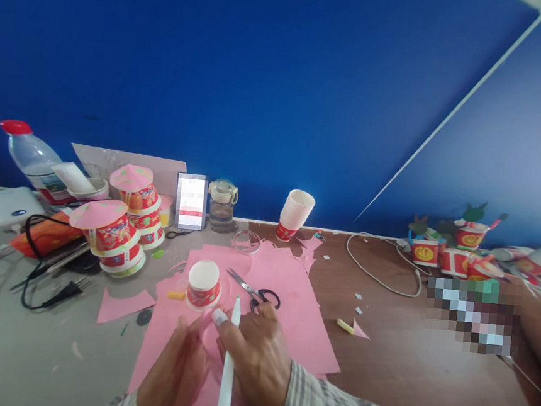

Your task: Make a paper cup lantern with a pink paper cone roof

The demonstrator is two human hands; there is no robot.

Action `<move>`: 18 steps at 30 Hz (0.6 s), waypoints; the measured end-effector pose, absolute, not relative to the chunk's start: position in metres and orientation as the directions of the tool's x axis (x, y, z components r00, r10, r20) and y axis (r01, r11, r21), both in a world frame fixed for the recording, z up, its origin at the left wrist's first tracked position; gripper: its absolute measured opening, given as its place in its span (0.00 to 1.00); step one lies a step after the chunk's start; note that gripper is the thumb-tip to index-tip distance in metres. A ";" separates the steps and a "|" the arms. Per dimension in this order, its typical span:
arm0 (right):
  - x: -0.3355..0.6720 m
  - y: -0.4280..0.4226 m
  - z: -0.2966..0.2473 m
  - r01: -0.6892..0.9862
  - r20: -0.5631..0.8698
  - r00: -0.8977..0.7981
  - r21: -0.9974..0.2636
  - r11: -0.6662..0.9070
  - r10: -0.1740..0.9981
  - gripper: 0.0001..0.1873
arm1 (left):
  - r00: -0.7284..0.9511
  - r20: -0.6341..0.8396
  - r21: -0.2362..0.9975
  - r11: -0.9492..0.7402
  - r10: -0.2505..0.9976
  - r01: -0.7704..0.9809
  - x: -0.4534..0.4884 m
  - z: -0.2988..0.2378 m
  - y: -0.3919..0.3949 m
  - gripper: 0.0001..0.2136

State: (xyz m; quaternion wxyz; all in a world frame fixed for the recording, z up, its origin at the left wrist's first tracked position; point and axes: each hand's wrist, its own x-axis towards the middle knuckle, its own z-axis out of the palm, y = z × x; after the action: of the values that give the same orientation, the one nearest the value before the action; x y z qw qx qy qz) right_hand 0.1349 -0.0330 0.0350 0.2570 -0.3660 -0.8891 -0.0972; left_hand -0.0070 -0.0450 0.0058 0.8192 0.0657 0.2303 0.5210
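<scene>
My right hand (pixel 257 353) is closed around a white pen with a green tip (pixel 229 357), held upright over a sheet of pink paper (pixel 289 312). My left hand (pixel 175 371) pinches a small piece of pink paper (pixel 206 336) just beside the right hand. Right in front of both hands a red and white paper cup (pixel 203 284) stands upside down on the pink sheet. Black-handled scissors (pixel 256 290) lie on the sheet behind my right hand.
Stacked red cups with pink cone lids (pixel 117 227) stand at the left, by a water bottle (pixel 32 160), a glass jar (pixel 221 205) and a black power cord (pixel 46 272). A stack of white cups (pixel 295 214) leans at the back. Another person's arm (pixel 535 314) works among decorated cups (pixel 456 251) at the right.
</scene>
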 end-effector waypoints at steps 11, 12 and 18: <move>0.142 -0.028 0.045 0.728 0.518 -0.535 -0.118 0.675 0.667 0.03 | 0.457 -0.252 0.172 0.504 0.853 -0.846 -0.010 0.009 -0.042 0.22; 0.144 -0.029 0.049 0.719 0.511 -0.525 -0.161 0.676 0.680 0.03 | 0.450 -0.266 0.167 0.501 0.852 -0.849 -0.010 0.010 -0.042 0.23; 0.150 -0.036 0.068 0.631 0.484 -0.516 -0.342 0.696 0.706 0.08 | 0.418 -0.413 0.122 0.504 0.809 -0.855 -0.012 0.007 -0.043 0.24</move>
State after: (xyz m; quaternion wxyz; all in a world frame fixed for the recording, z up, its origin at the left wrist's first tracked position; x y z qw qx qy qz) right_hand 0.1503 -0.0361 0.0677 0.3061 -0.3848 -0.8686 0.0614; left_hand -0.0116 -0.0426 0.0073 0.8405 -0.0536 0.2139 0.4950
